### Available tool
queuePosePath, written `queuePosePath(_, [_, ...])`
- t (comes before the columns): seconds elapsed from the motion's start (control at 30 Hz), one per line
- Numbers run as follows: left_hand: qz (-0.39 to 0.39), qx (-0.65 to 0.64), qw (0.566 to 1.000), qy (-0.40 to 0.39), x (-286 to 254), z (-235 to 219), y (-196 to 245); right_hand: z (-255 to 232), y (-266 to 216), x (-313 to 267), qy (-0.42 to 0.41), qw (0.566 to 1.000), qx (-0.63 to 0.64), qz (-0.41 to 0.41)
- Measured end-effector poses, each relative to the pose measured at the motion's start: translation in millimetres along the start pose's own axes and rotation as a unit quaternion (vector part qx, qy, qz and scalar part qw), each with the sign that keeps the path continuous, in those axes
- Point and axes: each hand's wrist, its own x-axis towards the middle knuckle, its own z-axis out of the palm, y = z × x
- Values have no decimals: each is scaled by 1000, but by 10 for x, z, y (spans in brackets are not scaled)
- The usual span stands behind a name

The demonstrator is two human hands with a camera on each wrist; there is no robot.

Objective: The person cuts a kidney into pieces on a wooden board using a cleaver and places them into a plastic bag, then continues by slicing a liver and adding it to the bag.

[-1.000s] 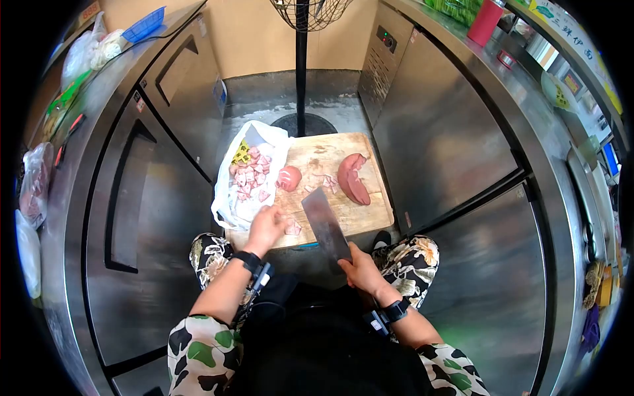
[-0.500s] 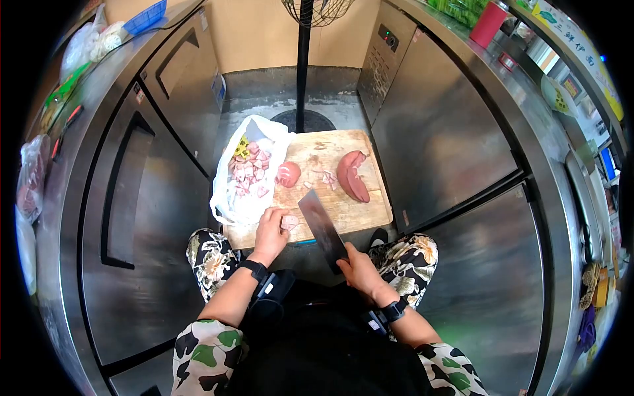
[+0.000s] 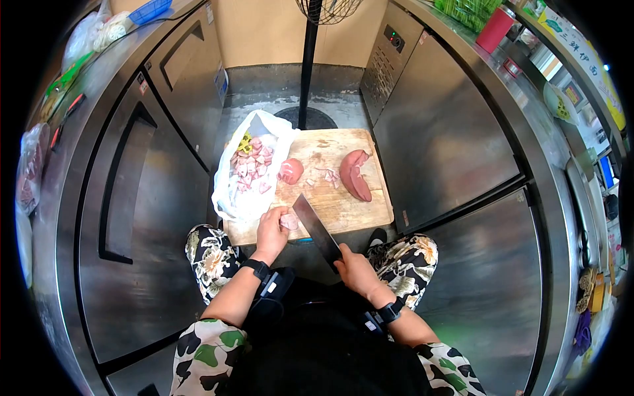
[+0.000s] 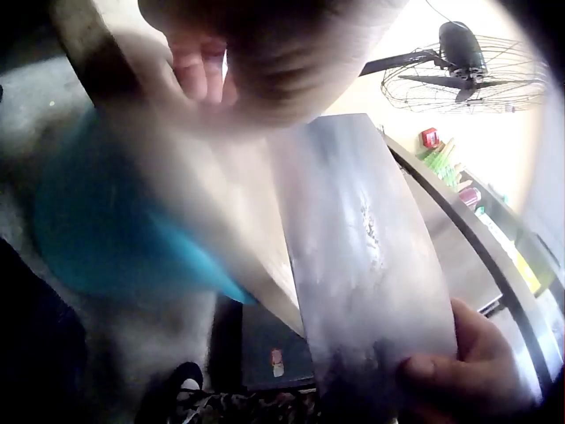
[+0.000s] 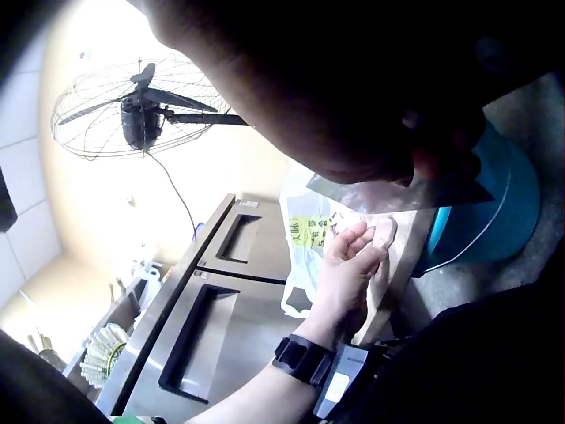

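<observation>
My right hand (image 3: pixel 357 269) grips the handle of a cleaver (image 3: pixel 314 226), its broad blade slanting up and left over the near edge of a wooden cutting board (image 3: pixel 330 218). Left of the blade, my left hand (image 3: pixel 271 236) pinches a small pale pink piece of meat (image 3: pixel 289 222) at the board's near side. Farther back lie a rounded lump of meat (image 3: pixel 290 170), some small scraps (image 3: pixel 328 177) and a long, curved, darker piece of meat (image 3: pixel 355 178). A white plastic bag (image 3: pixel 231 198) lies open on the board's left side, with cut meat chunks (image 3: pixel 252 173) inside.
A teal bucket (image 5: pixel 503 208) is under the board. Steel cabinets (image 3: pixel 456 119) stand close on both sides. Behind the board rises the black pole (image 3: pixel 308 72) of a fan. My knees (image 3: pixel 214 254) flank the board's near corners.
My left hand has moved slightly right and taken hold of the small meat piece at the near edge. The cleaver has shifted a little left, closer to that piece.
</observation>
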Motion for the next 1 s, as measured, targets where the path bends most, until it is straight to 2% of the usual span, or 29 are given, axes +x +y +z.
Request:
queuePosePath(0.2, [-1, 47, 999, 20, -9, -50, 309, -2, 24, -11, 24, 1000, 9, 5])
queuePosePath(0.3, [13, 72, 997, -24, 36, -5, 272, -41, -11, -27, 19, 1000, 13, 10])
queuePosePath(0.4, [77, -10, 996, -39, 79, 31, 191, -74, -50, -64, 19, 1000, 17, 11])
queuePosePath(0.5, [44, -31, 998, 21, 10, -24, 226, -41, -10, -54, 30, 999, 21, 3])
queuePosePath(0.6, [-15, 68, 997, 33, -42, -84, 350, -27, 11, -38, 26, 999, 24, 5])
queuePosePath(0.7, [-45, 116, 992, -17, -10, -55, 349, -28, 13, -36, 28, 999, 25, 1])
queuePosePath(0.8, [47, 65, 996, -47, 52, -39, 248, -46, 2, -53, 29, 999, 23, 2])
queuePosePath(0.9, [78, 70, 992, -70, 106, -52, 172, -74, -12, -59, 32, 999, 22, -2])
queuePosePath(1.0, [25, 48, 998, -36, 62, -57, 195, -63, 2, -45, 43, 999, 18, -6])
